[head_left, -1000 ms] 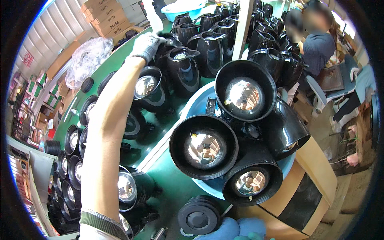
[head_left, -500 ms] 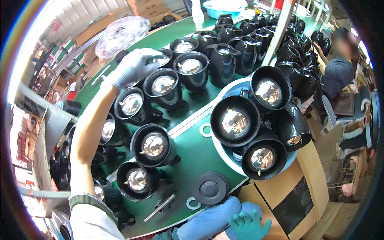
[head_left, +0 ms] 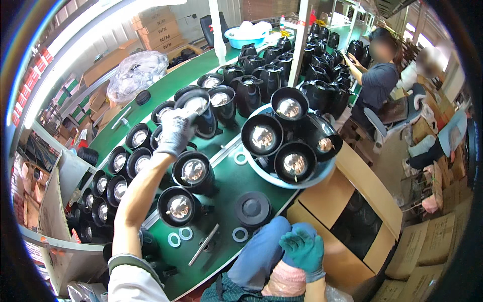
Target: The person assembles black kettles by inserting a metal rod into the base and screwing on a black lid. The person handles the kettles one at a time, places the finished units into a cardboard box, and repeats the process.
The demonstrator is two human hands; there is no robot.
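On the green tabletop (head_left: 221, 194), black round open-ended jugs (head_left: 192, 171) stand in rows to the left; glossy black spouted jugs (head_left: 249, 96) crowd behind. At the tabletop's right edge is a round light-blue plastic basin (head_left: 302, 184), four black open jugs (head_left: 295, 162) in it, an open brown cardboard box (head_left: 322, 202) beside its right front. Before the basin lies a round black disc (head_left: 252, 209), a straight silvery metal tube (head_left: 204, 245) to its left

One wide head-height view, downward across the green bench (head_left: 228, 180).
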